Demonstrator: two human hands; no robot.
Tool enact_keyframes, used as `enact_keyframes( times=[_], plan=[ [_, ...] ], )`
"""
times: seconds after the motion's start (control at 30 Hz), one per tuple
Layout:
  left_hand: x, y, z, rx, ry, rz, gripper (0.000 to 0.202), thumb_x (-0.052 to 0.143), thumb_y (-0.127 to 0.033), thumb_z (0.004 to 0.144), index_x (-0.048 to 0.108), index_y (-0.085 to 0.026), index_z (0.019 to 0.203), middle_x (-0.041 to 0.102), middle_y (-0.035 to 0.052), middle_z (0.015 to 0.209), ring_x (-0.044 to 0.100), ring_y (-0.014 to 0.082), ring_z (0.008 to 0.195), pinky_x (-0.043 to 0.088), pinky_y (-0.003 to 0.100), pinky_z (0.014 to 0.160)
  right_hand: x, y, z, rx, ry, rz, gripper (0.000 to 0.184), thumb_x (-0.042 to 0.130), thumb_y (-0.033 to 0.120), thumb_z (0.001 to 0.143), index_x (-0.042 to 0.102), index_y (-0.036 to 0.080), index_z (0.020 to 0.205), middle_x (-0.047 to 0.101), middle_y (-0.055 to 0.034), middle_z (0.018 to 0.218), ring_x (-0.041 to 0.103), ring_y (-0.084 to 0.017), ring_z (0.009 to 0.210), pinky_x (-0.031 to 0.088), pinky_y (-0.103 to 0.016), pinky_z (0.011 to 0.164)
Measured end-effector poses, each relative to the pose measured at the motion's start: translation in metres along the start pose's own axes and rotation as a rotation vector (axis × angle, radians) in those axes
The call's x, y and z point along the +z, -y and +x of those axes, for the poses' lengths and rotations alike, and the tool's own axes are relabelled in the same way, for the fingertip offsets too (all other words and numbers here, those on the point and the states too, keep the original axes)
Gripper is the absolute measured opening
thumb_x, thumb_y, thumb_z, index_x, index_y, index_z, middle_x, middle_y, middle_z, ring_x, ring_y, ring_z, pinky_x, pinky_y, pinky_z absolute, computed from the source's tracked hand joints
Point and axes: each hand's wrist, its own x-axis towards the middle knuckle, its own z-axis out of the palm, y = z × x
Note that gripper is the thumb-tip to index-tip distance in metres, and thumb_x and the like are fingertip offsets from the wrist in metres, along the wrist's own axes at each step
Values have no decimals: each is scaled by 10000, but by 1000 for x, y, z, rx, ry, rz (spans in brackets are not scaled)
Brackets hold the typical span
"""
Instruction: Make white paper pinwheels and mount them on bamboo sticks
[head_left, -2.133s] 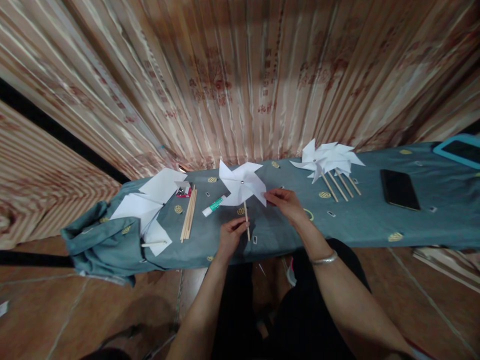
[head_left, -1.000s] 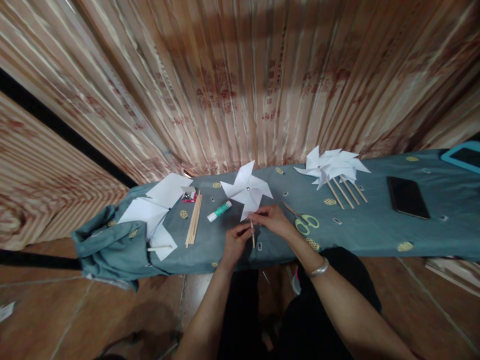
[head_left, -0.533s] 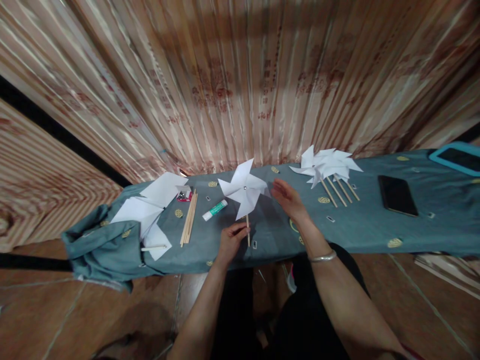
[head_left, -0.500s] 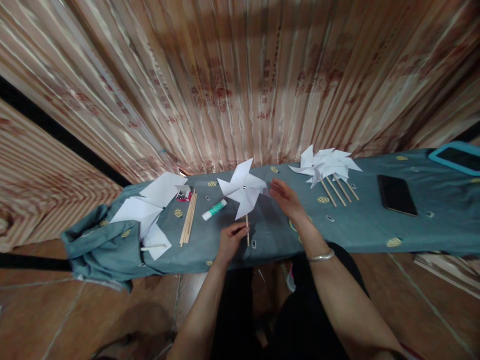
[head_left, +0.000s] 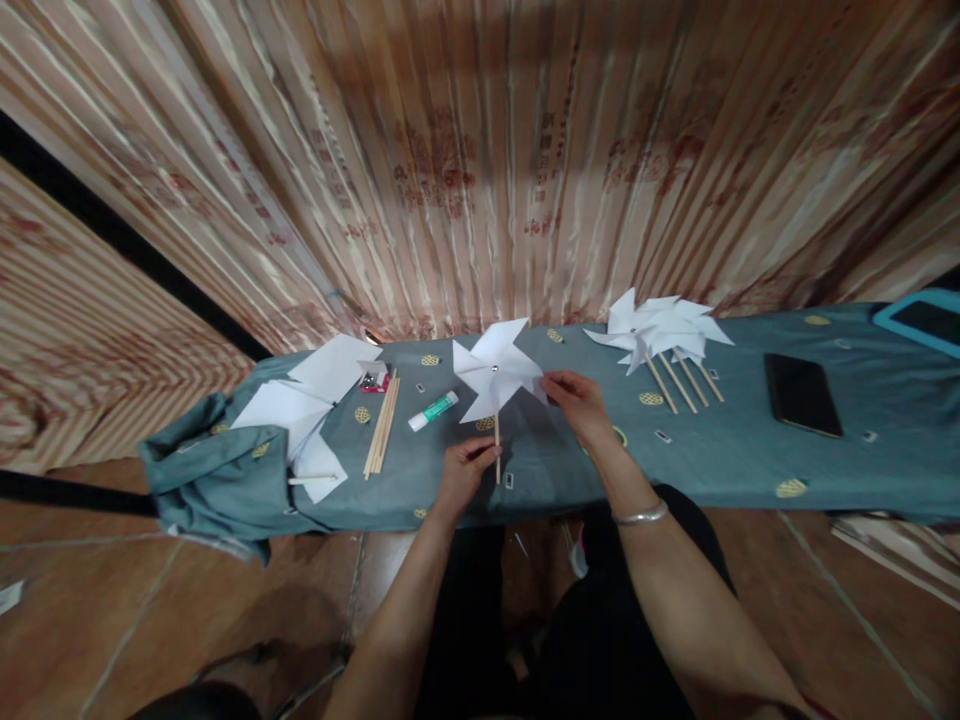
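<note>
A white paper pinwheel (head_left: 496, 371) on a thin wooden stick (head_left: 496, 452) stands over the near edge of the cloth-covered table (head_left: 735, 450). My left hand (head_left: 463, 470) is closed round the lower part of the stick. My right hand (head_left: 576, 402) pinches the tip of the pinwheel's right blade between thumb and fingers. A silver bangle sits on my right wrist.
Left of the pinwheel lie a glue stick (head_left: 433, 410), a bundle of wooden sticks (head_left: 381, 432), a small red-and-white box (head_left: 372, 378) and white paper sheets (head_left: 300, 405). To the right are finished pinwheels (head_left: 660, 330), a black phone (head_left: 801, 394) and a blue-cased tablet (head_left: 922, 320). Scissors peek out behind my right wrist.
My right hand, spread open beside the pinwheel half a second ago, has closed on the right blade's tip. The pinwheel has turned a little. My left hand keeps its hold on the stick.
</note>
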Motion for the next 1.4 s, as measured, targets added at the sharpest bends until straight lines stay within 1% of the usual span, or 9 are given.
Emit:
enact_keyframes(
  times=[0.2, 0.33, 0.43, 0.6, 0.7, 0.8, 0.9, 1.17, 1.4],
  plan=[
    [0, 1, 0, -4, 7, -1, 255, 796, -335, 584, 791, -194, 797, 766, 54, 805, 661, 192, 737, 495, 316, 765, 6, 5, -9, 88, 79, 41, 356, 841, 485, 482, 687, 193, 615, 584, 43, 543, 483, -100, 522, 399, -245, 522],
    [1, 0, -1, 6, 6, 1, 253, 790, -330, 592, 791, -196, 807, 768, 51, 824, 662, 194, 750, 494, 318, 772, 10, 9, -16, 154, 106, 82, 364, 873, 461, 431, 674, 193, 577, 614, 39, 567, 509, -105, 546, 439, -251, 561],
    [2, 0, -1, 11, 4, 7, 249, 791, -323, 594, 791, -196, 809, 769, 49, 824, 664, 196, 758, 495, 321, 784, 12, 11, -20, 168, 120, 93, 373, 874, 467, 421, 660, 194, 559, 610, 41, 562, 527, -113, 566, 468, -264, 601],
    [2, -1, -1, 6, -3, -1, 258, 794, -336, 586, 789, -194, 802, 769, 46, 814, 669, 204, 761, 500, 330, 789, 13, 10, -24, 166, 152, 55, 382, 860, 488, 449, 632, 198, 547, 595, 44, 558, 520, -112, 543, 471, -273, 599],
    [3, -1, -1, 14, -1, -9, 248, 789, -328, 585, 790, -199, 798, 770, 43, 816, 670, 207, 766, 504, 332, 791, 13, 8, -26, 144, 189, 14, 386, 829, 522, 507, 613, 204, 543, 593, 36, 552, 537, -124, 541, 471, -279, 592],
    [3, -2, -2, 19, 7, -21, 237, 784, -321, 585, 791, -202, 791, 771, 42, 821, 671, 209, 767, 507, 336, 796, 13, 6, -28, 115, 216, -36, 406, 782, 579, 549, 612, 211, 558, 612, 18, 560, 565, -145, 557, 479, -290, 596],
    [3, -3, -3, 20, 14, -23, 246, 780, -325, 592, 791, -199, 803, 773, 42, 835, 673, 213, 780, 510, 342, 810, 13, 4, -30, 99, 236, -60, 422, 760, 614, 554, 626, 215, 578, 645, 5, 589, 592, -156, 580, 490, -292, 607],
    [4, 0, -1, 21, 1, -8, 238, 779, -328, 590, 787, -195, 787, 770, 34, 811, 669, 204, 765, 506, 339, 810, 19, 2, -34, 146, 258, -15, 386, 788, 566, 543, 659, 205, 589, 677, -6, 593, 625, -157, 585, 508, -294, 636],
    [3, 1, -1, 10, 3, -16, 274, 788, -337, 583, 787, -186, 811, 773, 41, 831, 673, 208, 768, 498, 338, 807, 27, -6, -37, 127, 267, -22, 390, 788, 554, 549, 664, 186, 590, 692, -25, 594, 629, -157, 572, 504, -294, 625]
  ],
)
